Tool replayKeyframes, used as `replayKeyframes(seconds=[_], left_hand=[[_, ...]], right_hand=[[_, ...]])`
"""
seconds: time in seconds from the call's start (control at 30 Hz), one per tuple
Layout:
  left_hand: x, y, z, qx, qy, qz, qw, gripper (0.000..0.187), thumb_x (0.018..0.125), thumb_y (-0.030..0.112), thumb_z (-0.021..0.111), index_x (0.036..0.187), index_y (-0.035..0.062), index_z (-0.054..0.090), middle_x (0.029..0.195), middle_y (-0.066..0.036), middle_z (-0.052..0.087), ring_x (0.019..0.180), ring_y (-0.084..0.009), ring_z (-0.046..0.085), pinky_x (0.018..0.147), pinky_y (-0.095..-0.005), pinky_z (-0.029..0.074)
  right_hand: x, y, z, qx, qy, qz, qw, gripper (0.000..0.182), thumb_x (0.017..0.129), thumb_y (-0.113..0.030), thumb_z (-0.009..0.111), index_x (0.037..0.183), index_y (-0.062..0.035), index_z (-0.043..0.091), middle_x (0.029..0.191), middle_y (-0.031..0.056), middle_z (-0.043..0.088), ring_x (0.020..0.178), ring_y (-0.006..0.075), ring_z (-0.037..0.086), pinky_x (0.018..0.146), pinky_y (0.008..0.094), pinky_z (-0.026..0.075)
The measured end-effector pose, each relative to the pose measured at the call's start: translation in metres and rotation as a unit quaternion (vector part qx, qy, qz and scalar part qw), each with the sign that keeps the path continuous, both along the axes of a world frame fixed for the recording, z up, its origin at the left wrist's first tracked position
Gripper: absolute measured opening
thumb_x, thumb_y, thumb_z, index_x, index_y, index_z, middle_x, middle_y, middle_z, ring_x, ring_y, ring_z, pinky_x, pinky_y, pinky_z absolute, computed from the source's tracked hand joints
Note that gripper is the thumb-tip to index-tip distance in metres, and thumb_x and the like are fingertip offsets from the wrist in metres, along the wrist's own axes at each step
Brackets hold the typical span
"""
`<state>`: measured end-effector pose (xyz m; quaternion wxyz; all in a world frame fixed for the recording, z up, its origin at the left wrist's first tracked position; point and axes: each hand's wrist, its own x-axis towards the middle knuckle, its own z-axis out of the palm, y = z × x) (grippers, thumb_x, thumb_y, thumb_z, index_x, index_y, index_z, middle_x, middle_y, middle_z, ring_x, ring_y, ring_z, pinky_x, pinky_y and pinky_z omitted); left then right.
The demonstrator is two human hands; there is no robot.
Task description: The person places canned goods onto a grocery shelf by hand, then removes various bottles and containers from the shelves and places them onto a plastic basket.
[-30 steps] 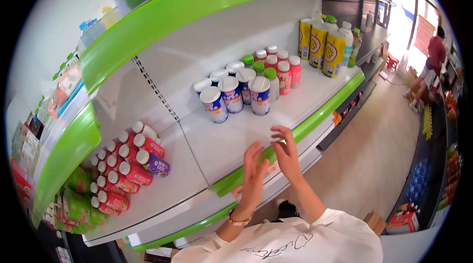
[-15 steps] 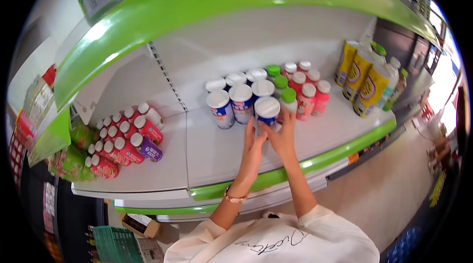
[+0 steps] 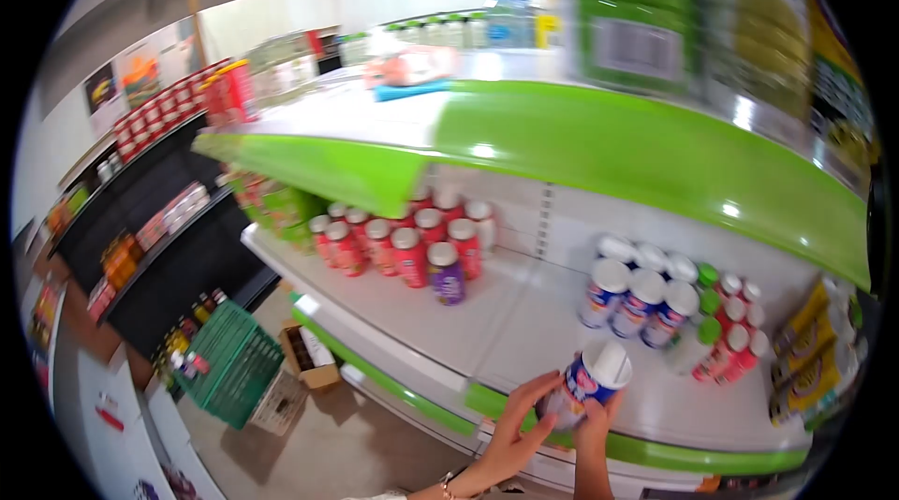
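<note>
Both my hands hold one white-lidded blue and white can point(image 3: 592, 382) just above the front edge of the white shelf point(image 3: 524, 331). My left hand point(image 3: 521, 430) cups it from the lower left. My right hand point(image 3: 592, 425) grips it from below. Behind it stand more cans of the same kind point(image 3: 639, 299) in rows. To their right are green-capped and pink bottles point(image 3: 726, 336).
Red cans with one purple can point(image 3: 448, 272) fill the shelf's left part. Yellow juice bottles point(image 3: 810, 360) stand at the far right. A green shelf lip point(image 3: 646, 154) overhangs above. On the floor at the left sit a green basket point(image 3: 229, 360) and a cardboard box point(image 3: 309, 355).
My hands closed on the front can and drew it off the row toward the shelf edge. My view swung left and down, showing the aisle and basket.
</note>
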<state>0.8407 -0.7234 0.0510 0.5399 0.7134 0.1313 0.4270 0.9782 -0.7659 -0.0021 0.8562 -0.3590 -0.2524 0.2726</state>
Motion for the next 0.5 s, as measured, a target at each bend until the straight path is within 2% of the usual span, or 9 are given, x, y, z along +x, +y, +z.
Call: replayKeyframes(seconds=[0.07, 0.1, 0.2, 0.27, 0.3, 0.37, 0.4, 0.47, 0.5], left_hand=[[-0.036, -0.001, 0.002, 0.017, -0.008, 0.073, 0.997, 0.054, 0.085, 0.004, 0.060, 0.137, 0.0052, 0.046, 0.141, -0.015, 0.043, 0.131, -0.0287, 0.038, 0.108, -0.0388, 0.029], [-0.055, -0.002, 0.000, 0.017, 0.001, 0.103, 0.995, 0.054, 0.085, 0.002, 0.056, 0.137, -0.0017, 0.042, 0.143, -0.016, 0.039, 0.135, -0.0275, 0.034, 0.112, -0.0381, 0.024], [-0.106, -0.008, -0.004, -0.005, -0.005, 0.239, 0.971, 0.056, 0.084, 0.006, 0.059, 0.137, -0.0035, 0.041, 0.142, -0.018, 0.040, 0.134, -0.0280, 0.035, 0.111, -0.0384, 0.025], [-0.145, -0.004, -0.015, 0.024, 0.022, 0.329, 0.944, 0.056, 0.085, 0.010, 0.060, 0.136, -0.0039, 0.041, 0.140, -0.018, 0.042, 0.129, -0.0286, 0.039, 0.108, -0.0384, 0.029], [-0.164, -0.003, -0.018, 0.035, 0.023, 0.362, 0.931, 0.056, 0.085, 0.011, 0.060, 0.136, -0.0039, 0.041, 0.140, -0.018, 0.043, 0.127, -0.0285, 0.040, 0.107, -0.0381, 0.030], [-0.201, -0.006, -0.019, 0.031, 0.007, 0.424, 0.905, 0.056, 0.087, 0.015, 0.060, 0.136, -0.0043, 0.041, 0.139, -0.019, 0.044, 0.122, -0.0285, 0.043, 0.104, -0.0375, 0.033], [-0.223, -0.003, -0.020, 0.063, 0.024, 0.436, 0.897, 0.058, 0.087, 0.019, 0.062, 0.135, -0.0045, 0.041, 0.137, -0.018, 0.044, 0.123, -0.0268, 0.042, 0.104, -0.0370, 0.032], [-0.260, -0.001, -0.022, 0.022, -0.049, 0.447, 0.893, 0.060, 0.079, 0.011, 0.067, 0.133, -0.0026, 0.046, 0.133, -0.016, 0.050, 0.114, -0.0277, 0.044, 0.102, -0.0374, 0.034], [-0.280, -0.001, -0.024, 0.013, -0.037, 0.453, 0.891, 0.061, 0.081, 0.017, 0.067, 0.134, -0.0029, 0.045, 0.132, -0.016, 0.048, 0.116, -0.0261, 0.043, 0.102, -0.0368, 0.033]], right_hand=[[-0.031, 0.011, -0.027, -0.021, -0.004, 0.104, 0.994, 0.090, 0.070, -0.021, 0.078, 0.141, -0.0005, 0.027, 0.131, 0.0132, 0.047, 0.117, 0.0247, 0.051, 0.099, 0.0366, 0.042], [-0.047, 0.019, -0.034, -0.032, -0.006, 0.156, 0.987, 0.090, 0.070, -0.022, 0.077, 0.142, 0.0000, 0.026, 0.131, 0.0135, 0.047, 0.118, 0.0248, 0.051, 0.099, 0.0369, 0.042], [-0.116, 0.039, -0.028, -0.044, 0.018, 0.281, 0.958, 0.089, 0.071, -0.028, 0.077, 0.140, 0.0013, 0.029, 0.128, 0.0134, 0.050, 0.117, 0.0245, 0.051, 0.098, 0.0362, 0.043], [-0.162, 0.047, -0.022, -0.076, 0.005, 0.337, 0.938, 0.086, 0.072, -0.036, 0.072, 0.138, 0.0019, 0.032, 0.127, 0.0135, 0.051, 0.116, 0.0235, 0.051, 0.098, 0.0355, 0.042], [-0.181, 0.057, -0.038, -0.054, -0.020, 0.386, 0.921, 0.085, 0.071, -0.041, 0.069, 0.136, 0.0028, 0.035, 0.126, 0.0132, 0.051, 0.116, 0.0228, 0.051, 0.099, 0.0348, 0.040], [-0.226, 0.063, -0.009, -0.038, -0.068, 0.413, 0.907, 0.082, 0.072, -0.041, 0.066, 0.134, 0.0032, 0.036, 0.124, 0.0127, 0.051, 0.116, 0.0226, 0.050, 0.101, 0.0345, 0.038], [-0.246, 0.067, -0.002, -0.025, -0.085, 0.433, 0.897, 0.082, 0.073, -0.042, 0.065, 0.134, 0.0032, 0.037, 0.124, 0.0125, 0.051, 0.116, 0.0226, 0.050, 0.101, 0.0344, 0.037], [-0.281, 0.080, 0.004, 0.008, -0.128, 0.472, 0.872, 0.080, 0.073, -0.042, 0.066, 0.133, 0.0031, 0.039, 0.125, 0.0127, 0.051, 0.117, 0.0223, 0.050, 0.101, 0.0341, 0.037], [-0.297, 0.085, 0.005, 0.025, -0.150, 0.489, 0.859, 0.079, 0.074, -0.042, 0.066, 0.133, 0.0030, 0.040, 0.125, 0.0128, 0.051, 0.117, 0.0221, 0.050, 0.101, 0.0339, 0.037]])
